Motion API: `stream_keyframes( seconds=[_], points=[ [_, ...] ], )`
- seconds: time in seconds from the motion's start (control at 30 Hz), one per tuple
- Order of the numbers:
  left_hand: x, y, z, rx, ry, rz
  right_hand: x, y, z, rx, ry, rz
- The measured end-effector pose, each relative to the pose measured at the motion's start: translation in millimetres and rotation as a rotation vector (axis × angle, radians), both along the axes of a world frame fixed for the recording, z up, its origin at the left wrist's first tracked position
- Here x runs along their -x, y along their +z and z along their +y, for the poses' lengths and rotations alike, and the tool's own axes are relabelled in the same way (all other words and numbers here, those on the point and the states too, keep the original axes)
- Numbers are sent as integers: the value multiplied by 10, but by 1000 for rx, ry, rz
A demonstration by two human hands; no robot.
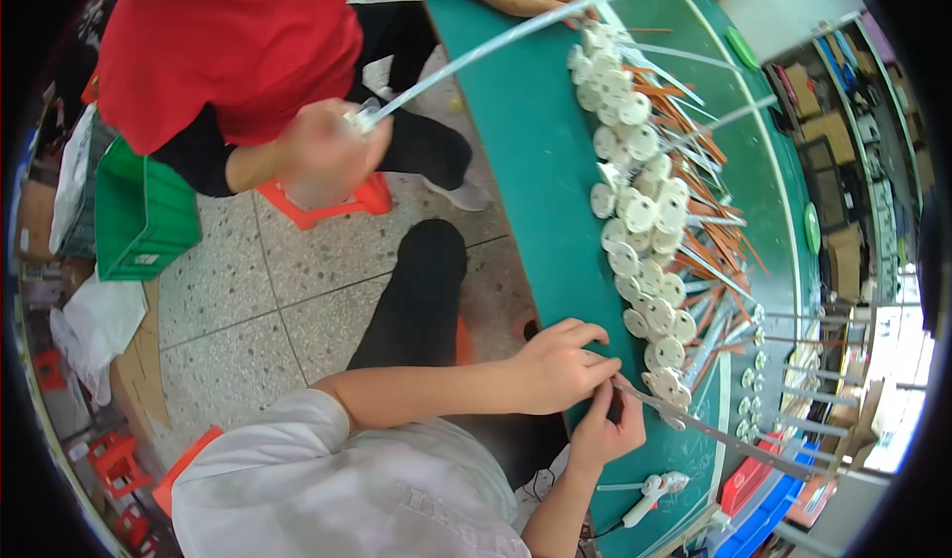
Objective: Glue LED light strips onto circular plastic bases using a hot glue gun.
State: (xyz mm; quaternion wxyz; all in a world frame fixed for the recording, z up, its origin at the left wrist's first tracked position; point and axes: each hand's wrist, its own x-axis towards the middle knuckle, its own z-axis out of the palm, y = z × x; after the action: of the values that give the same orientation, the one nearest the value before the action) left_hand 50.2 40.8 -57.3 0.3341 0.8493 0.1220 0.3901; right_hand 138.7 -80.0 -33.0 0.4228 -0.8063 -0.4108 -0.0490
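Pinching grey strip [709, 429] by its end with left hand [560, 370] and right hand [607, 437], at near edge of tabletop [540, 181]; could knock white discs [640, 213] askew if swung sideways, or slip if pinched too lightly.

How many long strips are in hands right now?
2: a grey strip at the left hand and right hand, and a pale strip in the co-worker's hand. Others may be hidden.

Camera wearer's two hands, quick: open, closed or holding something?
Left hand: closed on the near end of a grey strip.
Right hand: at that same end; its grip cannot be told.
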Motion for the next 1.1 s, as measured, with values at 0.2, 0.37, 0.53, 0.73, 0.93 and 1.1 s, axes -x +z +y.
stream_keyframes(
  seconds=[0.2, 0.37, 0.53, 0.73, 0.93, 1.1],
  points=[
    [36, -21, -24, 83, -61, -13, -9, -64, -75, -49, 8, 67],
    [33, 51, 44, 98, -91, 94, 4, -66, -67, -9, -21, -64],
    [32, 119, 126, 117, -143, 158, 17, -56, -17, -44, -12, -80],
    [-14, 67, 106, 131, -161, 170, -131, 187, 1, 126, 123, -218],
    [13, 108, 133, 103, -135, 155, 6, 40, 42, 29, 45, -185],
    [27, 85, 127, 41, -89, 252, 86, -118, -86, -8, -197, -102]
  ],
)
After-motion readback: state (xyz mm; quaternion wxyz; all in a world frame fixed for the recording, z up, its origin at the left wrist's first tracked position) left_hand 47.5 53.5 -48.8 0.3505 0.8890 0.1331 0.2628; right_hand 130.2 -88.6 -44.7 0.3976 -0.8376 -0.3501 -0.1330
